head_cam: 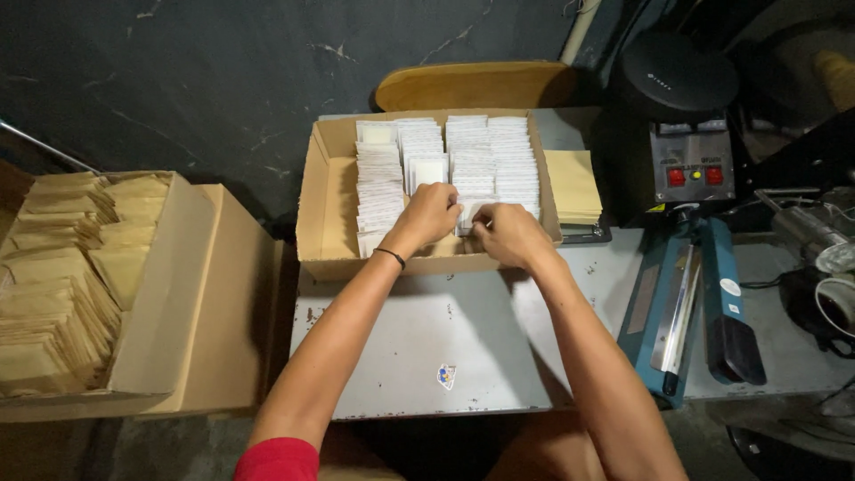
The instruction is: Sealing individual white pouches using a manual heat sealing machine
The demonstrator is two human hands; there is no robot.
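Observation:
An open cardboard box stands at the back of a grey table, packed with rows of small white packets. Both my hands reach into its near right part. My left hand, with a black band on the wrist, curls its fingers over a white packet. My right hand pinches the same bunch of packets from the right. The fingertips of both hands are hidden among the packets.
A large cardboard box of brown paper envelopes sits at the left. A stack of yellow envelopes lies right of the packet box. A blue heat sealer and a black machine stand at the right. A small sticker lies on the table.

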